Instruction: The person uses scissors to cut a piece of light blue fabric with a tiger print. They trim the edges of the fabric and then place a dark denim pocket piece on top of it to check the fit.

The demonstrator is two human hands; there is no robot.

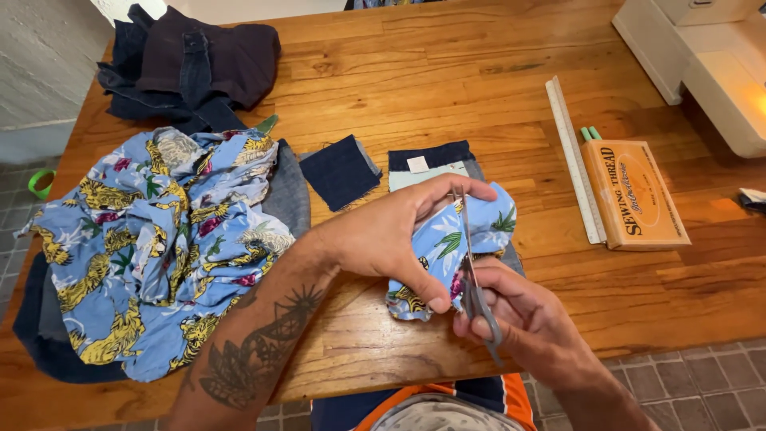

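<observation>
scissors (476,297) gripped in right hand (527,319), blades up along blue floral fabric piece (451,247) pinched by left hand (391,235) above tabletop (479,120) edge; matching printed fabric heap (159,239) left.

Everything is laid out on the tabletop (447,96) and is placed here relative to the fabric piece (467,239) held between the left hand (383,235) and the right hand (519,315) at the near edge. A heaped shirt (152,239) is spread to its left, with folded garments (191,64) behind that heap. Two cloth patches (343,172) are set just behind the fabric piece, and a ruler (573,160) and a thread box (634,195) are laid side by side to its right.
</observation>
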